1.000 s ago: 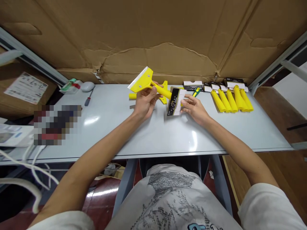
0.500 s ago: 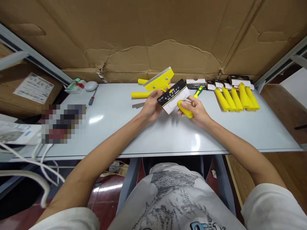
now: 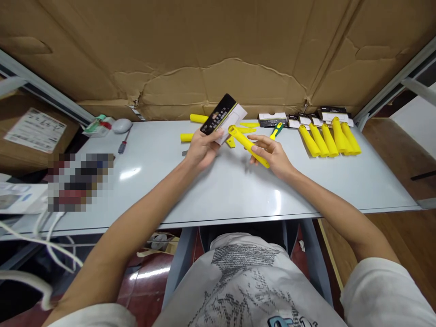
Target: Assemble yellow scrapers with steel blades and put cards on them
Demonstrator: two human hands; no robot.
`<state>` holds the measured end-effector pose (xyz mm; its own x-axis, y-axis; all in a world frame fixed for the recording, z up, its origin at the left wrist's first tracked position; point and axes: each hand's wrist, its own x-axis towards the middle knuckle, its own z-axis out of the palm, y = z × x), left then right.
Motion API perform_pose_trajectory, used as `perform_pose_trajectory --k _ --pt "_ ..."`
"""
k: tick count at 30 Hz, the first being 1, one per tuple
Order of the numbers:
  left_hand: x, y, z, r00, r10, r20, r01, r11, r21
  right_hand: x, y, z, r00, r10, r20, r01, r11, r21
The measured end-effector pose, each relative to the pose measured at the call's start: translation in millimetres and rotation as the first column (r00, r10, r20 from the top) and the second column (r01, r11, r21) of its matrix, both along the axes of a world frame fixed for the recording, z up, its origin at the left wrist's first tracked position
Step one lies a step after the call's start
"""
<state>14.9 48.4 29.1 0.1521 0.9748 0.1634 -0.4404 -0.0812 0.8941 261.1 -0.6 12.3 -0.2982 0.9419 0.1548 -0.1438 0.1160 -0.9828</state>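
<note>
My left hand (image 3: 203,151) is closed on a black-and-white packaging card (image 3: 223,119), tilted above the table. A small yellow piece (image 3: 231,142) shows just below the card; whether the hand holds it too I cannot tell. Between the thumb and fingers of my right hand (image 3: 272,155) is a yellow handle (image 3: 250,147). Its far end, with a hanging hole, points up and left and overlaps the card's lower corner in view. Yellow tubular pieces (image 3: 185,137) lie behind my left hand, and a metal strip (image 3: 184,153) partly shows beside it.
Several yellow handles (image 3: 329,141) with black-and-white cards lie at the right. A green-and-yellow screwdriver (image 3: 277,130) lies near a flat card (image 3: 272,119). Left are a small screwdriver (image 3: 123,144), a white mouse (image 3: 121,126) and white cables (image 3: 51,245). Cardboard (image 3: 218,41) stands behind the table.
The card in my left hand has tilted steeper and shifted left. The yellow handle has come away from across the card and lies longer in view. The scraper head behind the card has dropped from sight.
</note>
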Motion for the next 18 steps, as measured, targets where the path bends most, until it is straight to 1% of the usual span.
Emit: perform_pose_trajectory --k 2,3,5,7,8,10,12,15,17,18 --pt "-8 9 0.4 0.999 0.052 0.003 -0.052 0.998 -0.019 4 1 -0.3 0.999 0.012 0.052 -0.014 0.999 0.041" --pt "-10 12 0.3 0.998 0.07 0.003 -0.07 0.997 -0.035 6 1 0.1 0.995 0.012 0.1 -0.021 0.996 0.086" --pt "-9 10 -0.3 0.995 0.098 0.0 -0.098 0.992 -0.079 10 -1 1.2 0.969 -0.016 0.245 -0.042 0.972 0.23" --pt "-2 2 -1.0 0.994 0.108 -0.015 -0.109 0.985 -0.132 12 -3 1.8 0.919 -0.104 0.379 -0.063 0.914 0.402" --pt "3 -4 -1.4 0.995 0.1 -0.025 -0.103 0.982 -0.157 13 -4 1.7 0.895 -0.156 0.417 -0.066 0.88 0.471" --pt "12 -16 -2.4 0.997 0.051 -0.051 -0.06 0.979 -0.195 11 -6 0.7 0.853 -0.24 0.463 -0.072 0.825 0.56" --pt "20 -24 -4.0 0.997 -0.004 -0.073 -0.012 0.977 -0.215 9 -6 -0.4 0.811 -0.304 0.5 -0.074 0.794 0.603" --pt "22 -27 -5.8 0.996 -0.041 -0.082 0.022 0.975 -0.222 13 -1 1.3 0.765 -0.375 0.524 -0.062 0.767 0.638" --pt "20 -25 -5.7 0.995 -0.056 -0.084 0.036 0.974 -0.222 31 11 7.2 0.756 -0.419 0.502 -0.006 0.764 0.646" --pt "19 -24 -5.2 0.993 -0.068 -0.092 0.046 0.973 -0.224 45 18 11.8 0.752 -0.447 0.485 0.045 0.768 0.639"
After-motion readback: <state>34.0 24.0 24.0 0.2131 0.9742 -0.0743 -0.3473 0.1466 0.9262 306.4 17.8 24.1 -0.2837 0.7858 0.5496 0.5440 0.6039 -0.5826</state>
